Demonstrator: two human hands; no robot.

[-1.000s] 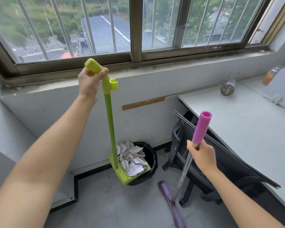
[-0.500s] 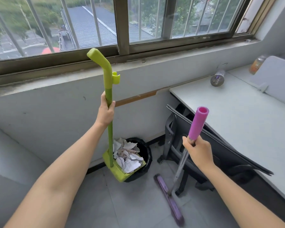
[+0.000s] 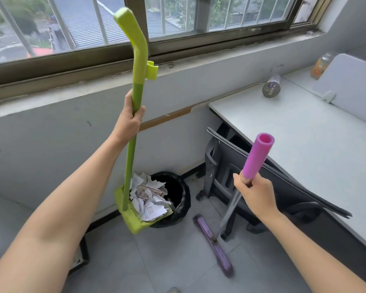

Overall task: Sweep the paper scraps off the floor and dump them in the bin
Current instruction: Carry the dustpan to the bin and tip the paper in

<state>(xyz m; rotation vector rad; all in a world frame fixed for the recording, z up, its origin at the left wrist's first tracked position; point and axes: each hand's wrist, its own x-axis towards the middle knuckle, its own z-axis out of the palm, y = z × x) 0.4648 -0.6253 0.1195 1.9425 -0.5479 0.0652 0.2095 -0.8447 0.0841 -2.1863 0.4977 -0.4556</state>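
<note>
Paper scraps (image 3: 148,199) not yet dumped: right hand (image 3: 256,193) curled round the purple broom (image 3: 257,157), its head on the floor (image 3: 167,263); left hand (image 3: 129,122) gripping the green dustpan (image 3: 136,224) by its pole; scraps heaped in that pan at the black bin (image 3: 179,192).

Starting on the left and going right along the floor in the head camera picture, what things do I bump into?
Lime-green plastic dustpan piled with white paper scraps → round black bin → purple broom, its flat head on the floor → dark office chair → pale grey desk.
</note>
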